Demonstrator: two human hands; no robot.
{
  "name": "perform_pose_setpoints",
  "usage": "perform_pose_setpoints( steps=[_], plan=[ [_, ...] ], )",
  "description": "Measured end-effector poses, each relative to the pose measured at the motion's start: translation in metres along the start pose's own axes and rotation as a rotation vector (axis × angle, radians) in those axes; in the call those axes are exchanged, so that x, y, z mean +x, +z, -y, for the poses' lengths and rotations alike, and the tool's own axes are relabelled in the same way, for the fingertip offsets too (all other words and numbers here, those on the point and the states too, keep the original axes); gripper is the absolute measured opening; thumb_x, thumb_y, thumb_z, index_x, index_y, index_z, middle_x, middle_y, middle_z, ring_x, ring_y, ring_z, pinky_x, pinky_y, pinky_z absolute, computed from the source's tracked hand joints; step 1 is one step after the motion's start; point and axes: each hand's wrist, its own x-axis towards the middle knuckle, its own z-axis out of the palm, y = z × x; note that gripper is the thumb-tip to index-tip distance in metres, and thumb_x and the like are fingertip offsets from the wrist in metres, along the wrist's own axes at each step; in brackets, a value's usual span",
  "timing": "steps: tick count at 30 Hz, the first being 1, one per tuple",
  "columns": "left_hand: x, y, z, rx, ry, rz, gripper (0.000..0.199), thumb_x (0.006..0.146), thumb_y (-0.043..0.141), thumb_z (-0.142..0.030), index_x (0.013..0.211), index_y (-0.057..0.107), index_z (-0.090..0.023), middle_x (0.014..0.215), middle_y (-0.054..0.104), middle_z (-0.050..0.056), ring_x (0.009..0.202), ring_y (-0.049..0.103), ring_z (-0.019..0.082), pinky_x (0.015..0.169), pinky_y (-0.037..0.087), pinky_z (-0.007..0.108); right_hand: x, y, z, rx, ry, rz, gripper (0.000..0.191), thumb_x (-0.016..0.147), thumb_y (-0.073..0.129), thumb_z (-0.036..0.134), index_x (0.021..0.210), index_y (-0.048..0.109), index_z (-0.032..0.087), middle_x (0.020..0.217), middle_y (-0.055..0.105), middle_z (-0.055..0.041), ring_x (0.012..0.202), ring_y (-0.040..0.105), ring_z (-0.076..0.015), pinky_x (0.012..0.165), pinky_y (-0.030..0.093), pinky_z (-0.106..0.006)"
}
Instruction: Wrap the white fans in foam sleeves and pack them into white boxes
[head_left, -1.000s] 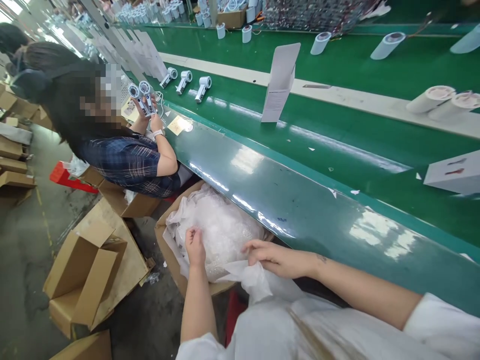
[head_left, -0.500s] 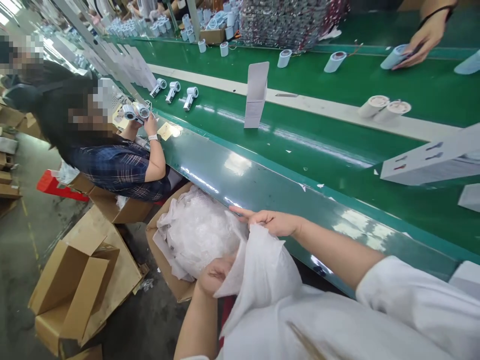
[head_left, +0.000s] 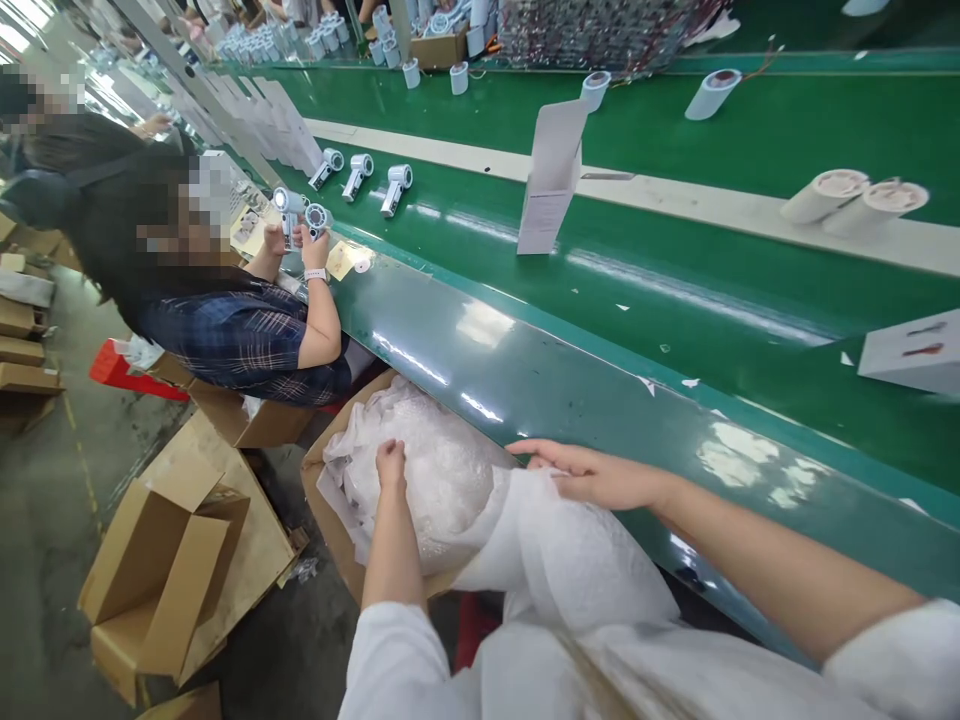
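My left hand [head_left: 391, 465] is closed over the heap of white, translucent packing bags [head_left: 442, 480] in a cardboard box [head_left: 322, 500]; what it pinches, if anything, is too small to name. My right hand [head_left: 592, 472] has its fingers stretched out toward the box, above the near edge of the green work surface [head_left: 570, 380]. Under that palm lies a white foam-like sheet [head_left: 577, 540], draped from the box toward my lap. No firm grip on the sheet shows.
At left a person in a plaid shirt [head_left: 232, 330] handles white-blue devices [head_left: 289, 210]. A green conveyor [head_left: 465, 220] carries an upright white carton [head_left: 551, 180], several devices and cylinders [head_left: 829, 195]. Open cardboard boxes [head_left: 165, 580] stand on the floor at lower left.
My left hand has left the sheet's edge and moved up and forward over the bags. My right fingers have loosened and spread. The upright carton and cylinders appear shifted right as the view turned.
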Motion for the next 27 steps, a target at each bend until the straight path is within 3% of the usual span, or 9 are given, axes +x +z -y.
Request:
perform_pose_setpoints(
  steps=[2, 4, 6, 8, 12, 17, 21, 24, 27],
  plan=[
    [0.041, 0.017, -0.008, 0.050, 0.000, -0.124, 0.036, 0.072, 0.070, -0.033, 0.102, 0.061, -0.015, 0.115, 0.063, 0.015, 0.120, 0.055, 0.027, 0.102, 0.039, 0.040, 0.010, 0.007, -0.003, -0.182, 0.009, 0.037, 0.045, 0.093, 0.047, 0.038, 0.134, 0.049, 0.020, 0.109, 0.060, -0.0090, 0.097, 0.058, -0.0194, 0.086, 0.045, -0.036],
    [0.067, 0.036, -0.013, 0.092, 0.002, -0.184, 0.031, 0.066, 0.072, -0.025, 0.094, 0.061, -0.015, 0.110, 0.065, 0.015, 0.118, 0.055, 0.030, 0.101, 0.039, 0.042, 0.020, 0.016, -0.008, -0.354, -0.027, 0.084, 0.033, 0.094, 0.043, 0.031, 0.116, 0.063, 0.018, 0.104, 0.062, -0.0089, 0.101, 0.056, -0.0214, 0.091, 0.044, -0.039],
    [0.078, 0.052, -0.016, 0.123, 0.022, -0.199, 0.021, 0.062, 0.072, -0.018, 0.080, 0.060, -0.016, 0.103, 0.066, 0.015, 0.115, 0.057, 0.033, 0.100, 0.039, 0.046, 0.026, 0.026, -0.012, -0.482, -0.075, 0.126, 0.030, 0.093, 0.041, 0.024, 0.103, 0.068, 0.019, 0.098, 0.063, -0.0083, 0.101, 0.055, -0.0220, 0.093, 0.043, -0.039],
    [0.075, 0.059, -0.017, 0.136, 0.081, -0.197, 0.013, 0.064, 0.068, -0.015, 0.069, 0.056, -0.018, 0.103, 0.066, 0.014, 0.117, 0.055, 0.033, 0.101, 0.038, 0.046, 0.029, 0.032, -0.013, -0.537, -0.105, 0.151, 0.032, 0.091, 0.039, 0.016, 0.105, 0.068, 0.019, 0.099, 0.063, -0.0081, 0.102, 0.056, -0.0208, 0.093, 0.044, -0.037],
    [0.043, 0.048, -0.018, 0.094, 0.292, -0.148, 0.010, 0.075, 0.060, -0.019, 0.071, 0.052, -0.020, 0.116, 0.063, 0.009, 0.122, 0.052, 0.021, 0.104, 0.037, 0.033, 0.028, 0.035, -0.006, -0.518, -0.141, 0.179, 0.038, 0.088, 0.037, 0.007, 0.110, 0.065, 0.022, 0.105, 0.062, -0.0066, 0.101, 0.060, -0.0158, 0.090, 0.047, -0.029],
    [-0.023, 0.010, -0.022, -0.303, 0.567, -0.096, 0.021, 0.078, 0.065, -0.032, 0.089, 0.053, -0.019, 0.092, 0.066, 0.005, 0.093, 0.063, 0.016, 0.091, 0.047, 0.030, 0.024, 0.031, 0.010, -0.401, -0.207, 0.157, 0.034, 0.088, 0.038, 0.009, 0.106, 0.065, 0.019, 0.102, 0.063, -0.0072, 0.099, 0.060, -0.0155, 0.092, 0.046, -0.032],
    [-0.073, -0.008, -0.035, -0.749, 0.392, 0.021, 0.050, 0.066, 0.075, -0.028, 0.111, 0.055, -0.025, 0.098, 0.067, 0.002, 0.096, 0.064, 0.018, 0.092, 0.049, 0.037, 0.017, 0.037, 0.016, -0.222, -0.238, 0.117, 0.024, 0.089, 0.044, 0.014, 0.098, 0.065, 0.018, 0.120, 0.055, -0.0104, 0.111, 0.055, -0.0182, 0.097, 0.044, -0.038],
    [-0.101, -0.005, -0.037, -0.905, 0.237, 0.171, 0.043, 0.061, 0.072, -0.024, 0.103, 0.062, -0.026, 0.096, 0.069, 0.003, 0.102, 0.063, 0.024, 0.094, 0.049, 0.046, 0.008, 0.041, 0.011, -0.111, -0.222, -0.025, 0.017, 0.090, 0.050, 0.023, 0.088, 0.066, 0.017, 0.150, 0.026, -0.0101, 0.132, 0.039, -0.0247, 0.105, 0.038, -0.043],
    [-0.121, 0.009, -0.026, -0.929, 0.163, 0.282, 0.036, 0.060, 0.070, -0.026, 0.095, 0.065, -0.024, 0.090, 0.070, 0.003, 0.103, 0.063, 0.026, 0.096, 0.047, 0.049, -0.004, 0.037, 0.001, 0.014, -0.229, -0.227, 0.017, 0.088, 0.057, 0.033, 0.085, 0.067, 0.019, 0.159, 0.004, -0.0027, 0.141, 0.027, -0.0294, 0.107, 0.034, -0.046]
  ],
)
